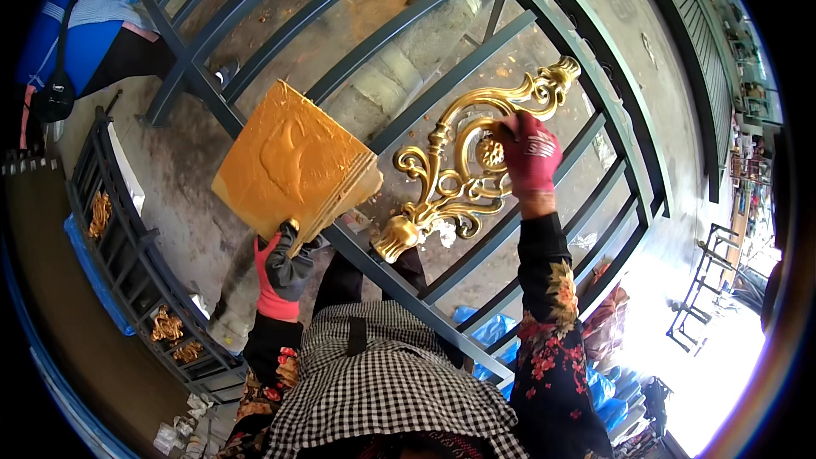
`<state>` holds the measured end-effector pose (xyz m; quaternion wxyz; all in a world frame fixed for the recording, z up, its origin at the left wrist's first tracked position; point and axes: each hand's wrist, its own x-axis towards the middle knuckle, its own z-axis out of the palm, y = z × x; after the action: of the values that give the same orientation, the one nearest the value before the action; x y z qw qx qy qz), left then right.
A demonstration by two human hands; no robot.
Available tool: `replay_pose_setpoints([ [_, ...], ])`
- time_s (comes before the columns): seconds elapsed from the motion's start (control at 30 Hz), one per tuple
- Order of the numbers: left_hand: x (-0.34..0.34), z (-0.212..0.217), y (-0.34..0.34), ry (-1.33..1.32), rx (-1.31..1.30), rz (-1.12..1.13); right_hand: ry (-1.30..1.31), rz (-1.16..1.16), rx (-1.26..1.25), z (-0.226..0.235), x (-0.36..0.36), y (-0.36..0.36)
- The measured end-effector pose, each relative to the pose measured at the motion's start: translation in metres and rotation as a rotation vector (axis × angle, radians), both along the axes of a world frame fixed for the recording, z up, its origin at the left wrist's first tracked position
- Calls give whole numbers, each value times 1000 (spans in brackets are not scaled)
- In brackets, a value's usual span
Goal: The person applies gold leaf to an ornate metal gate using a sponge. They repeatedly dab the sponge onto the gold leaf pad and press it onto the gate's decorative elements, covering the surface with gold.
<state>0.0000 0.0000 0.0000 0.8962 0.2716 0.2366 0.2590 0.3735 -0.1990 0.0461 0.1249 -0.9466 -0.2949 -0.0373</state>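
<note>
My left hand (282, 268), in a pink and grey glove, grips the lower edge of a square slab (289, 153) whose face is smeared with gold-orange paint. It looks layered along its side and is held tilted above the dark metal frame. To its right, a scrolled gold ornament (438, 174) with a round flower in its middle lies across the frame's bars. My right hand (531, 153), in a dark red glove, is closed at the ornament's upper right curl, touching or just over it. Whatever its fingers may hold is hidden.
Long dark green bars (408, 21) of the frame run beneath and beyond my hands. Another dark frame with gold ornaments (167, 325) stands at the left. Blue plastic sheeting (489, 331) lies below the bars. A person in blue (110, 30) is at the upper left.
</note>
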Motion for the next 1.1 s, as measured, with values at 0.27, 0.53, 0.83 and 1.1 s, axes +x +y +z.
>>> replay_pose_setpoints([
  [0.27,30,13,-11,97,-11,78,37,117,14,-6,7,41],
  [0.53,36,25,-10,122,23,53,-137,15,103,-4,33,10],
  [0.83,40,25,-7,131,54,71,-117,-37,-47,3,26,-2],
  [1.1,45,23,-4,127,-44,111,-112,-26,-33,-2,39,-1],
])
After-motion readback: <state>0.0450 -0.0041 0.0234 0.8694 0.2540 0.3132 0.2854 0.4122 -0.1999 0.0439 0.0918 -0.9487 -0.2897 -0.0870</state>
